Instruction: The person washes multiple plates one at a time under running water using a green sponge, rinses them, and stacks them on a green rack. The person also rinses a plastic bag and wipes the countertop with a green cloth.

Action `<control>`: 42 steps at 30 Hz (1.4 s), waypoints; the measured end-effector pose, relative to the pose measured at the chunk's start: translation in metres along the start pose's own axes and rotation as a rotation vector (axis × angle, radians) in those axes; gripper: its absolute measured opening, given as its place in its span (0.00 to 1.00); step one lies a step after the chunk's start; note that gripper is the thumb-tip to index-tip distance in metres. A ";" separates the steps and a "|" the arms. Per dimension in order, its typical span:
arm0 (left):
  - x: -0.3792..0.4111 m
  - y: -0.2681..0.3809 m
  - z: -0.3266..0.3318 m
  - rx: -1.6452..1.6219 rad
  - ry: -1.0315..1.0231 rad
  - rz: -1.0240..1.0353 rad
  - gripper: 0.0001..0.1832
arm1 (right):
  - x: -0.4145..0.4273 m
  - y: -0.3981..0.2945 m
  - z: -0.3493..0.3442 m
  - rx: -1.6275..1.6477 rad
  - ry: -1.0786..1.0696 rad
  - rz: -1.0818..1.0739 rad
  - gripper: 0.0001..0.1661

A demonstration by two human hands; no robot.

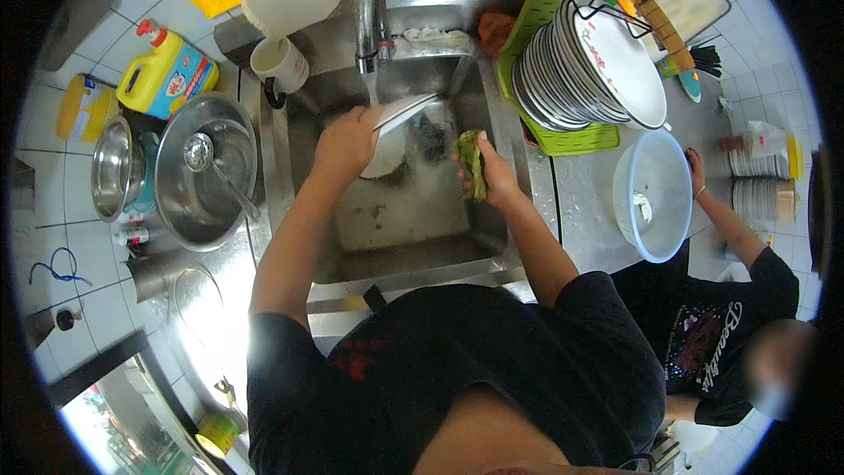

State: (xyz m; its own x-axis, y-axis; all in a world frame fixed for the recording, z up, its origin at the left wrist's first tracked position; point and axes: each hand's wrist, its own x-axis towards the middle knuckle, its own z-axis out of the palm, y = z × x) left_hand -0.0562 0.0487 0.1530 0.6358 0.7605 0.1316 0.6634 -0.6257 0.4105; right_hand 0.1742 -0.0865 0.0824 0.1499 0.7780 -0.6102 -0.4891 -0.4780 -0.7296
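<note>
My left hand (346, 144) grips a white plate (407, 107), held tilted nearly edge-on over the stainless steel sink (491, 224). From the chrome faucet (370, 20), water runs down at the plate and my fingers. A crumpled green cloth (469, 165) is bunched in my right hand (498, 178), above the sink's right side and apart from the plate. Below the held plate, a pale round dish (389, 157) shows partly in the basin; my left hand and the plate hide some of it. Cloudy water and small dark scraps (376, 212) lie at the bottom.
To the right, a tall stack of plates (560, 72) leans on a green draining mat (597, 138). Beyond is a light-blue plastic basin (653, 194), with a co-worker's hand (695, 171) beside it. Left stand a mug (280, 66), a steel bowl with a ladle (204, 224) and a yellow detergent bottle (165, 72).
</note>
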 end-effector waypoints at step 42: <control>0.082 0.248 -0.054 -1.876 -0.452 -0.331 0.13 | -0.012 0.041 0.004 0.099 -0.134 -0.012 0.29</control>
State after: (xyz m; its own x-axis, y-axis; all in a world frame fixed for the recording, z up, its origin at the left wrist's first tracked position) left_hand 0.1396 -0.0347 0.3142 0.8346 0.5065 -0.2164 -0.2376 0.6856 0.6882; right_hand 0.1492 -0.1140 0.0614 0.0435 0.8338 -0.5503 -0.5710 -0.4313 -0.6986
